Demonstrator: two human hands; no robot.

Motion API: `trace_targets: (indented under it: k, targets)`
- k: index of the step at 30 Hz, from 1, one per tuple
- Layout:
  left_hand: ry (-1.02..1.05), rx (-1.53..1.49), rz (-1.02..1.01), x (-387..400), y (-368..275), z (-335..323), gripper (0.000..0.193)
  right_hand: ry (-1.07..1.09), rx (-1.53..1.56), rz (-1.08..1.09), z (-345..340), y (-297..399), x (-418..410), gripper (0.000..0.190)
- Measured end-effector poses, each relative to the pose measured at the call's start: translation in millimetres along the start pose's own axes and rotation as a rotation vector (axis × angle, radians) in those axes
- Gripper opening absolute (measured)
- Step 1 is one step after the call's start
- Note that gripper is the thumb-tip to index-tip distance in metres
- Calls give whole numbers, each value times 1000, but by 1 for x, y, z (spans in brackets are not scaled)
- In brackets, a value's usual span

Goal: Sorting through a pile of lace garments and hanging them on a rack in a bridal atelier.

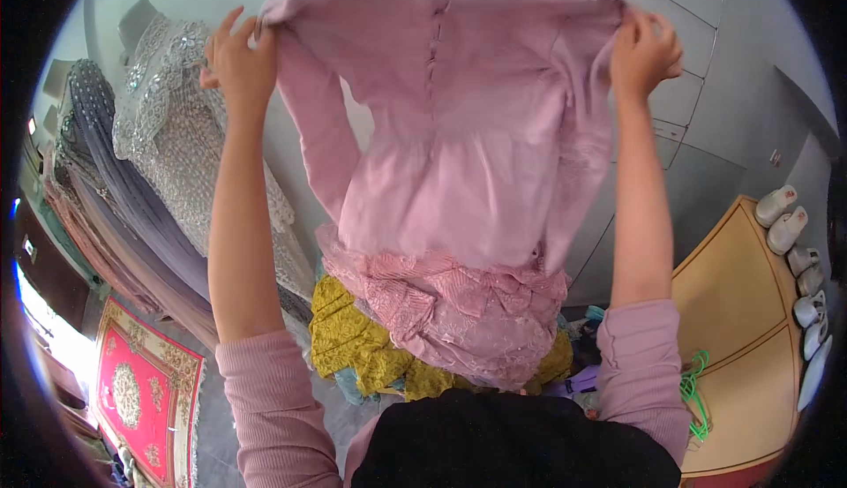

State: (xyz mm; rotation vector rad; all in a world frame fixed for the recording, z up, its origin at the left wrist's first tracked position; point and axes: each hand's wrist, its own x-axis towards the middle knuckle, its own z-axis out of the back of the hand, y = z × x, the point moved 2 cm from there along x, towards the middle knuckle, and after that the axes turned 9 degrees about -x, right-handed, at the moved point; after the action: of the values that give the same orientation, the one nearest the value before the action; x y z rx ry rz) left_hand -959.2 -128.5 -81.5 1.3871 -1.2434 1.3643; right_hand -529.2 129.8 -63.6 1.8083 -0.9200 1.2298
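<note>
A pink long-sleeved garment (450,111) with a row of fastenings down its middle hangs spread out before me. My left hand (241,58) pinches it at one shoulder, with some fingers raised. At the opposite shoulder my right hand (643,51) grips the cloth. Both sleeves dangle, and the bodice gathers at a waist seam. Just below its hem lies a pink lace cloth (476,329), bunched in folds; whether the two are joined I cannot tell. Underneath the lace is a mustard-yellow patterned fabric (354,336).
Beaded gowns (178,111) on mannequins stand at the left, beyond my left arm. A red patterned rug (135,395) covers part of the floor. On the right, a wooden cabinet (734,316) bears green hangers (693,395) and several shoes (787,226).
</note>
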Motion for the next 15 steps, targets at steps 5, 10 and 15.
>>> trace_targets:
  k: [5, 10, 15]
  targets:
    - [651, -7, 44, -127, -2, 14, 26, 728, 29, 286, 16, 12, -165, 17]
    - [1436, 51, 225, -264, -12, 25, 69, 1417, 249, 346, 80, 3, -284, 35]
    - [1244, -325, 190, -340, -102, 46, 66, 1412, 321, 240, 155, 10, -315, 47]
